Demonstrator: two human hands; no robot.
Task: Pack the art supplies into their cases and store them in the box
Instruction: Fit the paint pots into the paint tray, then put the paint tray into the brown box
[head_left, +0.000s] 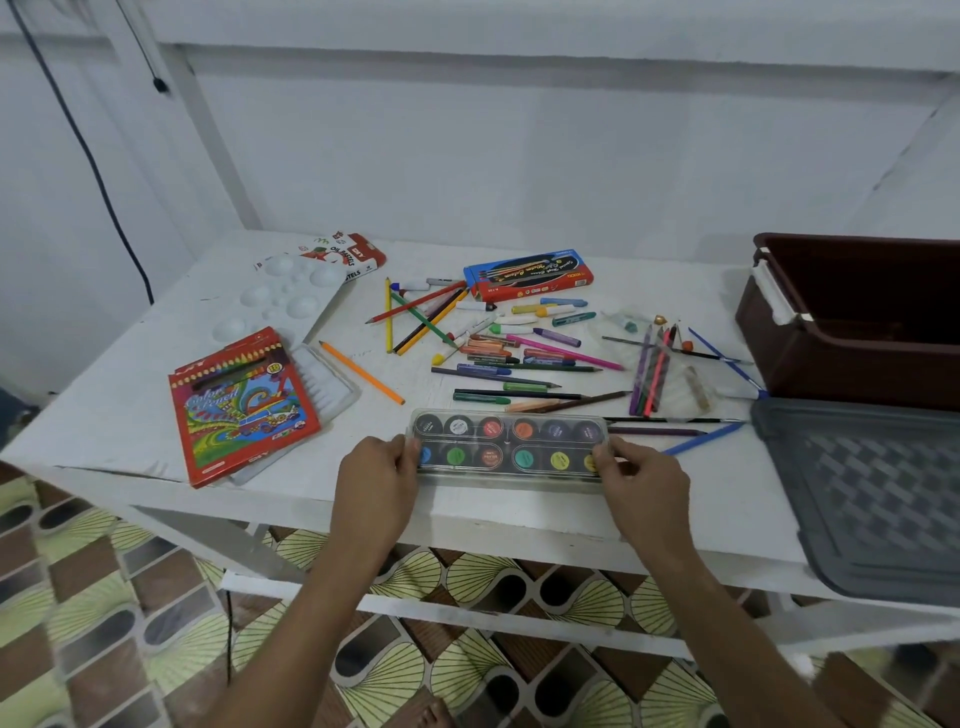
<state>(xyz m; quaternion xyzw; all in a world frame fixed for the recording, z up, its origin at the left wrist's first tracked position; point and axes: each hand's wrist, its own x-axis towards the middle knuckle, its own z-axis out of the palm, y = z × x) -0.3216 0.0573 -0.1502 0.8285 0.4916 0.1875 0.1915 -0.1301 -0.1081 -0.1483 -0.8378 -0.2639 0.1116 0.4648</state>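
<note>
Paint case (506, 449) held at both ends.
Our left hand (376, 480) and right hand (641, 486) pinch it; box (852, 322) lies right of the grip.

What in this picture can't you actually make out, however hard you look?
- Brown box, head view: its right side is cut off by the frame edge, and its inside is too dark to see.
- Grey lid: also cut off at the right edge.
- Paint case: its two ends are covered by the left hand and the right hand.
- Colour pencil box: shut, so its fill is unknown.
- Oil pastels box: partly hidden behind the white palette.
</note>
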